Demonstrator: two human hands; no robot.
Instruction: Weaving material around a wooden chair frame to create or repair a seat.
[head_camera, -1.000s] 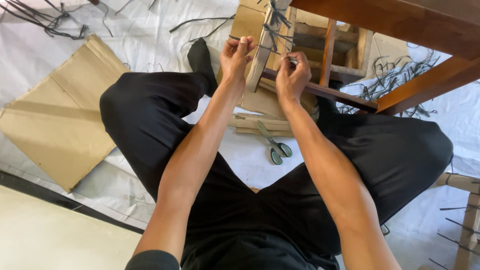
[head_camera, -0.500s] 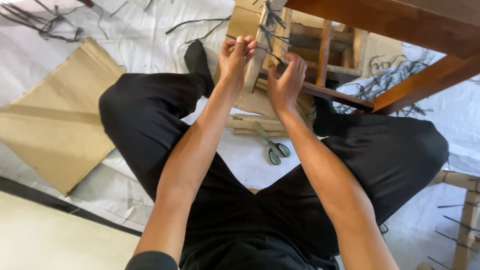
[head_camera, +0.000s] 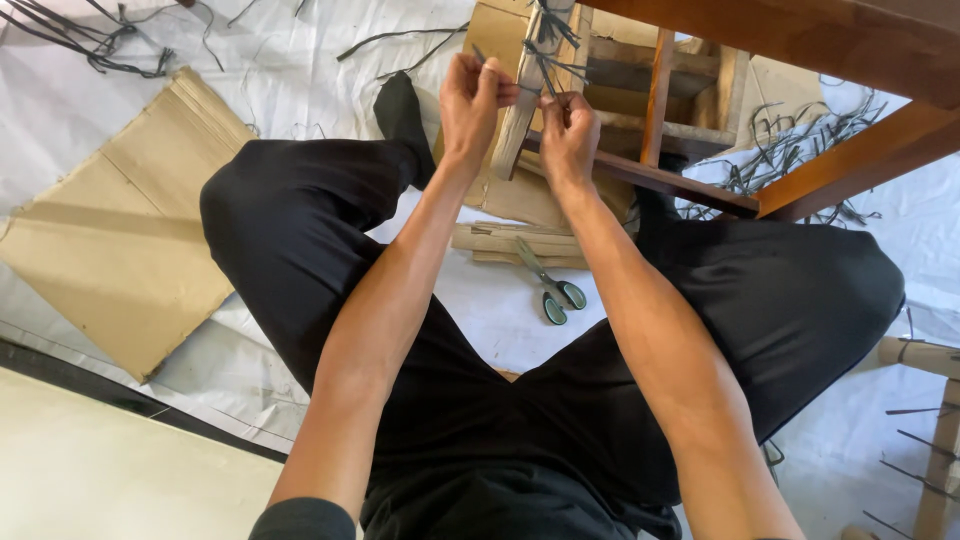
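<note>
2 hands: left hand (head_camera: 470, 100), right hand (head_camera: 568, 135). 1 pr scissors (head_camera: 547, 283), green handles. 1 lg cardboard sheet (head_camera: 125, 235) on the floor. 1 wooden frame (head_camera: 700, 110). 1 pale slat (head_camera: 520, 105) w/ dark strips tied on. Loose dark strips (head_camera: 90, 45): too many to count, approx 3 heaps.

The person wears loose black trousers (head_camera: 300, 220) of smooth cloth with a faint sheen, a dark short-sleeved top (head_camera: 300, 520) and a black sock (head_camera: 400, 110). Both forearms are bare, and each hand carries no glove, ring or watch.
</note>
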